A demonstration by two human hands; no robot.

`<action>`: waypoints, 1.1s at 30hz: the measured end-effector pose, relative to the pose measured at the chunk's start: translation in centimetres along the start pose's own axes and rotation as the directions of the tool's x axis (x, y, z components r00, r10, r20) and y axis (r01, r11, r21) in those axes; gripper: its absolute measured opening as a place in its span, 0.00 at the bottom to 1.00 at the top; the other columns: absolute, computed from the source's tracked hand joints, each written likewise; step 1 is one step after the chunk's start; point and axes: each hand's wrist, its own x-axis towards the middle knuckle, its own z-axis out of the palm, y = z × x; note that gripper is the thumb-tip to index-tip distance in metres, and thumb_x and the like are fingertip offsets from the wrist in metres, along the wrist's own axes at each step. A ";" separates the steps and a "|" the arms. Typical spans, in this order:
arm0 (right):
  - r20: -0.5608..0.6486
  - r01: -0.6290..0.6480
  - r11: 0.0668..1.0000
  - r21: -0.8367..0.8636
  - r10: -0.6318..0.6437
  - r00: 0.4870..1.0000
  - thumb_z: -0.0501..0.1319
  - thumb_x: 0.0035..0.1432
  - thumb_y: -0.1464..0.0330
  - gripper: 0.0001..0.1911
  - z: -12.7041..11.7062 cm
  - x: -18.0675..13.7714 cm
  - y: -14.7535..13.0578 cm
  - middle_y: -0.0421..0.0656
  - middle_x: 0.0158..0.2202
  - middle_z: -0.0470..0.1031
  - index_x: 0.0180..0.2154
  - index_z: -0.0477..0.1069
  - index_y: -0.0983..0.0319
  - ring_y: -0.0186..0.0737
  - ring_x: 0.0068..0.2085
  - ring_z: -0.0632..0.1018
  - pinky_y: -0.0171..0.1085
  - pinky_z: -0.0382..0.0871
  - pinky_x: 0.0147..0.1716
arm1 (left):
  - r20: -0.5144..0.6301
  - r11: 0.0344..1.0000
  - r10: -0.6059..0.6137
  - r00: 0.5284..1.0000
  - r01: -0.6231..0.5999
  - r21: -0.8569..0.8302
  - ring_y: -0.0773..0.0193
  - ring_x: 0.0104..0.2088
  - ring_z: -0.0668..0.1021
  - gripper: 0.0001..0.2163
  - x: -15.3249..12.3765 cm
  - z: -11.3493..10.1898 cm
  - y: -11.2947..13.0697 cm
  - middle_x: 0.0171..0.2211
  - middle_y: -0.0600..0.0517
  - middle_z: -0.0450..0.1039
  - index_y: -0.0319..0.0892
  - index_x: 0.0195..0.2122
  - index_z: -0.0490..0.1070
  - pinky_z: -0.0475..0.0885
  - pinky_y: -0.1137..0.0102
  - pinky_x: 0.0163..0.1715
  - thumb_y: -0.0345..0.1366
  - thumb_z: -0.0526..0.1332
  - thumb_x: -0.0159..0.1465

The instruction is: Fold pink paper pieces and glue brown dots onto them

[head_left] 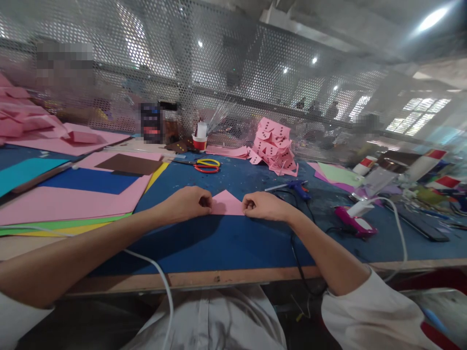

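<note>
Between my two hands is a pink paper piece (226,203), its top rising to a point and its lower edge straight. My left hand (188,203) pinches its left corner, and my right hand (268,206) pinches the right corner. The paper is just over the blue table surface (189,248). Behind it lie scissors with yellow and red handles (206,166). A blue glue gun (299,188) rests beyond my right hand, its black cord running down toward the table's front edge.
Stacked coloured sheets (87,181) cover the left side. A pile of dotted pink paper pieces (274,146) stands at the back, near a red-and-white cup (199,141). A magenta device (355,222), a white cable (400,233) and a dark phone-like slab (419,223) are at right. Perforated metal screening (219,63) rises behind.
</note>
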 end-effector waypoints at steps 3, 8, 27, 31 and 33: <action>0.043 0.007 1.000 0.006 -0.007 0.999 0.60 0.52 0.68 0.10 -0.6 -0.3 0.4 0.42 0.35 0.80 0.37 0.76 0.60 0.36 0.34 0.77 0.30 0.61 0.29 | 0.009 1.000 0.005 1.000 -0.005 0.021 0.60 0.32 0.78 0.09 -0.1 -0.3 -0.1 0.31 0.53 0.80 0.44 0.32 0.78 0.63 0.72 0.29 0.39 0.59 0.57; 0.088 0.017 1.000 -0.010 -0.016 0.996 0.60 0.51 0.70 0.10 -1.4 -0.5 0.8 0.42 0.36 0.80 0.36 0.76 0.61 0.36 0.34 0.77 0.30 0.61 0.28 | 0.025 0.999 0.034 0.999 -0.035 0.011 0.61 0.33 0.78 0.08 0.0 -0.4 -0.6 0.32 0.54 0.80 0.45 0.33 0.78 0.63 0.72 0.30 0.38 0.60 0.57; 0.185 0.052 0.999 0.008 -0.053 0.981 0.60 0.51 0.70 0.08 -2.5 -1.1 2.2 0.41 0.33 0.79 0.35 0.75 0.62 0.37 0.32 0.77 0.30 0.62 0.28 | 0.072 1.000 0.012 0.997 -0.012 0.006 0.61 0.32 0.78 0.09 -0.3 -1.2 -2.0 0.30 0.55 0.79 0.46 0.32 0.78 0.64 0.72 0.28 0.42 0.61 0.56; 0.193 0.043 0.999 0.014 -0.045 0.980 0.61 0.51 0.70 0.07 -2.7 -1.1 2.3 0.41 0.33 0.79 0.35 0.75 0.62 0.37 0.33 0.77 0.30 0.62 0.28 | 0.081 1.000 0.004 0.997 -0.004 -0.006 0.61 0.32 0.78 0.09 -0.2 -1.2 -2.6 0.30 0.55 0.80 0.47 0.32 0.78 0.64 0.72 0.28 0.44 0.62 0.56; 0.194 0.037 0.999 0.006 -0.038 0.980 0.61 0.51 0.70 0.07 -2.8 -1.2 2.2 0.41 0.33 0.79 0.35 0.75 0.62 0.37 0.32 0.77 0.30 0.61 0.27 | 0.084 1.000 -0.009 0.996 0.009 -0.005 0.60 0.32 0.78 0.09 -0.2 -1.3 -2.8 0.30 0.55 0.80 0.47 0.31 0.78 0.64 0.72 0.29 0.44 0.62 0.55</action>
